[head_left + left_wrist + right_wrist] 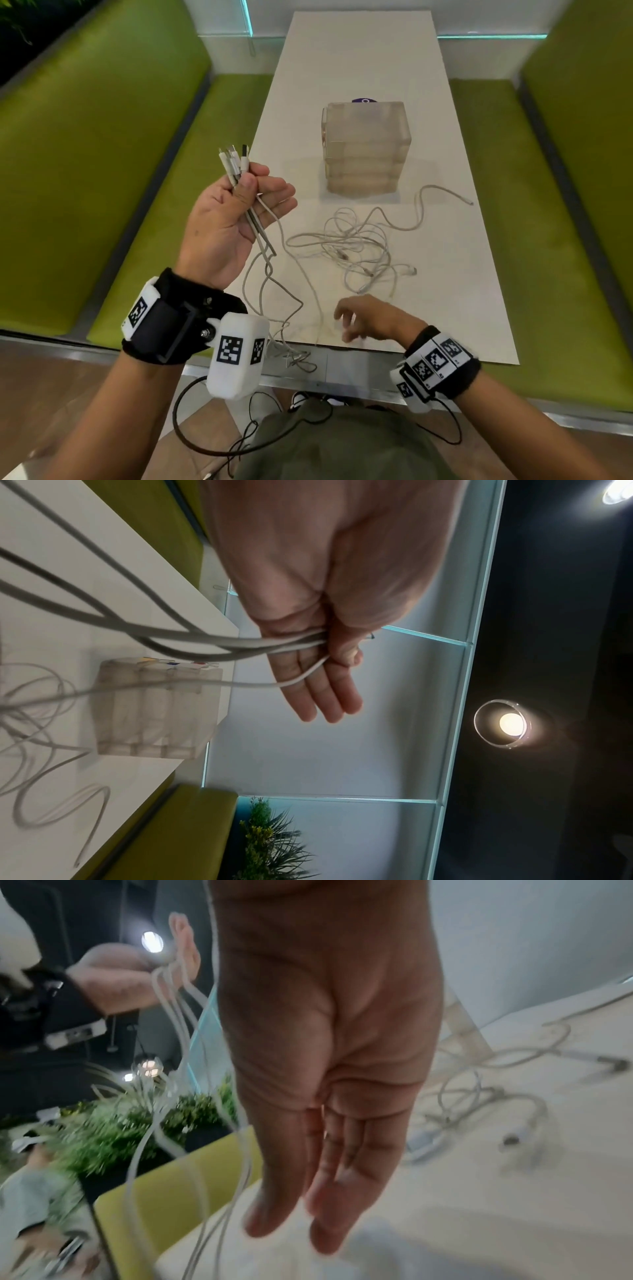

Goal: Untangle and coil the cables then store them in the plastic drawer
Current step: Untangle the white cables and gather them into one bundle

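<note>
My left hand (236,205) is raised over the table's left edge and pinches the plug ends of several white cables (234,161) under its thumb. In the left wrist view the left hand (318,647) has those cables (240,642) crossing its palm. The strands hang down and trail into a tangled pile of cables (352,250) on the white table (359,61). My right hand (373,320) hovers low over the table's near edge, fingers relaxed and holding nothing; the right hand (325,1123) shows straight fingers beside hanging strands (205,1150). The translucent plastic drawer unit (366,147) stands behind the pile, drawers closed.
Green bench seats (85,171) flank the table on both sides. A purple object (364,101) peeks out behind the drawer unit. One cable end (469,202) reaches toward the table's right edge. Black wires (212,442) hang from the wrist cameras near my lap.
</note>
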`<state>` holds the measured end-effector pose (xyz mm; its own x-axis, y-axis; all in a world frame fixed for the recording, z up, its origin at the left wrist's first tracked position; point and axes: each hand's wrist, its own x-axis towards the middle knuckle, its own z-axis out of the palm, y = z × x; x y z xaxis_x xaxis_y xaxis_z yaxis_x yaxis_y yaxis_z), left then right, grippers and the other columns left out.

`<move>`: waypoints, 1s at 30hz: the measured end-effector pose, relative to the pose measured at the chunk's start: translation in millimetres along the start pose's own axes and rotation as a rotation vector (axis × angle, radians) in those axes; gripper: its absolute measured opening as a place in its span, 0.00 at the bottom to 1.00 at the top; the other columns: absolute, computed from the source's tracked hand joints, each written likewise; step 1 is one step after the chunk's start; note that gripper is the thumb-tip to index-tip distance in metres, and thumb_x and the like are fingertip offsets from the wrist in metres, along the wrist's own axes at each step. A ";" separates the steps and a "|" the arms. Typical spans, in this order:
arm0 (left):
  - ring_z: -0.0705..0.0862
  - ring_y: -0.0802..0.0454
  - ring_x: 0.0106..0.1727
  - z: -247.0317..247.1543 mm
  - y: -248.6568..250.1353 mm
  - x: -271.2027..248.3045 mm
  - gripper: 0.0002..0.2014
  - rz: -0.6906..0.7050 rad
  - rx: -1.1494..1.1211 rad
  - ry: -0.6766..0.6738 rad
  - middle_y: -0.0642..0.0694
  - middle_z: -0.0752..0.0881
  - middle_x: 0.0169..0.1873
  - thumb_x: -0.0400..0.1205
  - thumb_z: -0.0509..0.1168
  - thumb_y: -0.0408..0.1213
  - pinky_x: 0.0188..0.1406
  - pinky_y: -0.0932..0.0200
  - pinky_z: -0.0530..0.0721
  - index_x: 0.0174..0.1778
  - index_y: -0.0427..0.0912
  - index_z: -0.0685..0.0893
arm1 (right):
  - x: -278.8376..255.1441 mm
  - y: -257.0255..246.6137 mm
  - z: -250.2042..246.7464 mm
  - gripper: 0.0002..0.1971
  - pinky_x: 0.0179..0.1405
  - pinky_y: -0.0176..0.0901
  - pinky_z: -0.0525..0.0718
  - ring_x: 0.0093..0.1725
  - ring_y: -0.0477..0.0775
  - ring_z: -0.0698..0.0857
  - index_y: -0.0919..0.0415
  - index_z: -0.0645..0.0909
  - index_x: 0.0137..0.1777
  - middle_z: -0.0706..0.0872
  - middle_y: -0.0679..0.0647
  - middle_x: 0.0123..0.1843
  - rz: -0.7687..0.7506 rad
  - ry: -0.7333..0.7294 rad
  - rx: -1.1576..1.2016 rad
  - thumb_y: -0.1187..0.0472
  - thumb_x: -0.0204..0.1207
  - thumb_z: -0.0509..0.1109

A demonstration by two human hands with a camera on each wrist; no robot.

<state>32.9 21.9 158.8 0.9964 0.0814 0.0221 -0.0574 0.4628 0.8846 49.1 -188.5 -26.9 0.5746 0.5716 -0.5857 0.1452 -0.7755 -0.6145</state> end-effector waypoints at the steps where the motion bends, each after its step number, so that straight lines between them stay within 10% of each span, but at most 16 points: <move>1: 0.90 0.52 0.42 0.3 -1.7 -1.2 0.09 -0.013 0.014 0.001 0.49 0.90 0.35 0.87 0.51 0.33 0.47 0.55 0.88 0.51 0.37 0.77 | -2.2 -0.5 -8.1 0.23 0.39 0.35 0.77 0.38 0.45 0.80 0.60 0.76 0.65 0.81 0.50 0.52 -0.018 0.075 -0.003 0.64 0.70 0.77; 5: 0.90 0.53 0.39 3.8 -9.0 -6.1 0.10 -0.066 0.083 -0.020 0.50 0.89 0.32 0.87 0.51 0.34 0.42 0.57 0.88 0.51 0.37 0.77 | -16.5 -14.8 -30.6 0.35 0.54 0.38 0.81 0.55 0.47 0.81 0.46 0.63 0.79 0.75 0.47 0.70 -0.227 0.257 0.151 0.64 0.75 0.73; 9: 0.85 0.52 0.31 3.6 -19.8 -11.1 0.09 -0.131 0.138 -0.053 0.48 0.84 0.28 0.84 0.54 0.36 0.34 0.59 0.85 0.50 0.37 0.78 | -23.8 -32.3 -22.9 0.23 0.54 0.24 0.78 0.56 0.39 0.82 0.48 0.72 0.74 0.79 0.44 0.70 -0.429 0.046 0.074 0.67 0.82 0.63; 13: 0.74 0.53 0.24 -6.6 -33.1 -17.4 0.09 -0.217 0.138 -0.023 0.48 0.75 0.24 0.86 0.53 0.36 0.26 0.61 0.76 0.48 0.37 0.77 | -13.0 0.1 -30.4 0.14 0.40 0.29 0.78 0.45 0.45 0.82 0.58 0.82 0.61 0.85 0.51 0.55 -0.157 0.237 0.176 0.69 0.79 0.63; 18: 0.64 0.57 0.21 -17.9 -46.5 -23.3 0.09 -0.291 0.178 -0.012 0.49 0.70 0.24 0.86 0.54 0.36 0.22 0.65 0.67 0.47 0.37 0.78 | -7.7 70.6 -59.2 0.13 0.54 0.48 0.78 0.56 0.62 0.81 0.58 0.81 0.58 0.78 0.61 0.58 0.241 0.633 0.026 0.67 0.74 0.69; 23: 0.64 0.56 0.21 -16.1 -51.8 -22.8 0.10 -0.314 0.214 -0.038 0.49 0.70 0.24 0.87 0.53 0.36 0.23 0.65 0.67 0.48 0.36 0.77 | -12.3 85.1 -67.6 0.04 0.46 0.45 0.77 0.48 0.60 0.83 0.62 0.79 0.48 0.82 0.56 0.46 0.248 0.735 0.215 0.64 0.76 0.69; 30: 0.64 0.56 0.22 -15.5 -54.4 -20.1 0.10 -0.313 0.233 -0.051 0.49 0.72 0.24 0.87 0.53 0.36 0.23 0.64 0.68 0.49 0.36 0.77 | 0.2 89.9 -70.5 0.26 0.49 0.56 0.84 0.43 0.62 0.85 0.63 0.76 0.43 0.87 0.60 0.41 0.478 0.732 0.419 0.35 0.74 0.65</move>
<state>15.1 8.8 103.0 0.9656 -0.0784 -0.2481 0.2599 0.2454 0.9339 119.1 -277.0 -45.0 0.8780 -0.1974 -0.4360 -0.4516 -0.6432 -0.6183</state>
